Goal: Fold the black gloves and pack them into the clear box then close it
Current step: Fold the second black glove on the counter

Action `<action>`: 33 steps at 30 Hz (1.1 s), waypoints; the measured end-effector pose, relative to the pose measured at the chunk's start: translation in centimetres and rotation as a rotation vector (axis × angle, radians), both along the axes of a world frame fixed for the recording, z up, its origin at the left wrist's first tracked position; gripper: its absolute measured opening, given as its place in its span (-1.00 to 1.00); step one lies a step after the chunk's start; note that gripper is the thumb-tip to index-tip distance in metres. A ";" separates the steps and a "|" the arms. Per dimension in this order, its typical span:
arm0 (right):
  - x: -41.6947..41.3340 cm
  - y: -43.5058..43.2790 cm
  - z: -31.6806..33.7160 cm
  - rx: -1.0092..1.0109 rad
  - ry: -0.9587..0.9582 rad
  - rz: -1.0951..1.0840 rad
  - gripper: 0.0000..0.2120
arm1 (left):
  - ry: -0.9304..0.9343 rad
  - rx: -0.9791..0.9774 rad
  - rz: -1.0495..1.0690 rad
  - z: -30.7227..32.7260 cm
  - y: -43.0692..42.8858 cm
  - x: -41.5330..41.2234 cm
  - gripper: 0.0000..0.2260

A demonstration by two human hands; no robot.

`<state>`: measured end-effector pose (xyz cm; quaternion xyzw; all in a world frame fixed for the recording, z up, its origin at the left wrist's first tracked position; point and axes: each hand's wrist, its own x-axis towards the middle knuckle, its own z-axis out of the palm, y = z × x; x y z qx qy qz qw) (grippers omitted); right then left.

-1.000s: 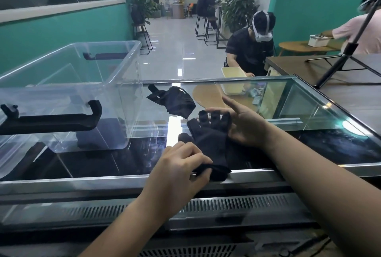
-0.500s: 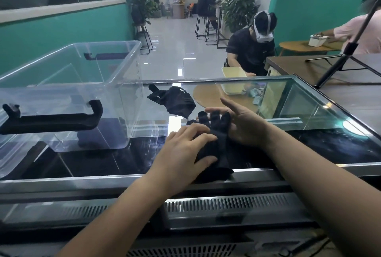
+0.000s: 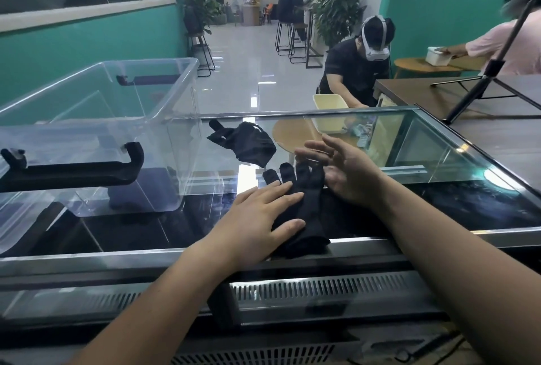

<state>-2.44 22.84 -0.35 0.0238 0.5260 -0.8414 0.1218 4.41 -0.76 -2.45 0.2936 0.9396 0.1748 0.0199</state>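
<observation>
The near black glove (image 3: 310, 212) lies cuff nearest, fingers pointing away. The left hand (image 3: 257, 218) presses its middle, grip spread flat; the right hand (image 3: 342, 171), grip apart, waits at its fingertips.

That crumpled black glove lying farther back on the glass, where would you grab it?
Pinch the raised, bunched middle of the crumpled glove from above, probably with the right hand, which is nearer. Its floppy finger ends point left toward the clear box.

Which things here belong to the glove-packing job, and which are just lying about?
Job:
near black glove, under the left hand, with the right hand at its edge
second black glove
clear box

Lying about:
yellow tub
white box
tripod
</observation>
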 end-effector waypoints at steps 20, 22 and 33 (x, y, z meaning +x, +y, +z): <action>3.2 0.6 -2.2 1.321 0.676 -0.388 -0.72 | 0.061 0.065 -0.007 0.1 0.1 0.5 -0.55; 4.4 0.2 -1.5 1.275 0.781 -0.353 -0.77 | 0.089 0.210 0.016 0.1 -0.3 0.6 -0.61; 10.5 -0.3 -1.1 1.234 0.992 0.028 -0.82 | 0.123 0.382 -0.193 -0.1 -1.7 2.2 -0.79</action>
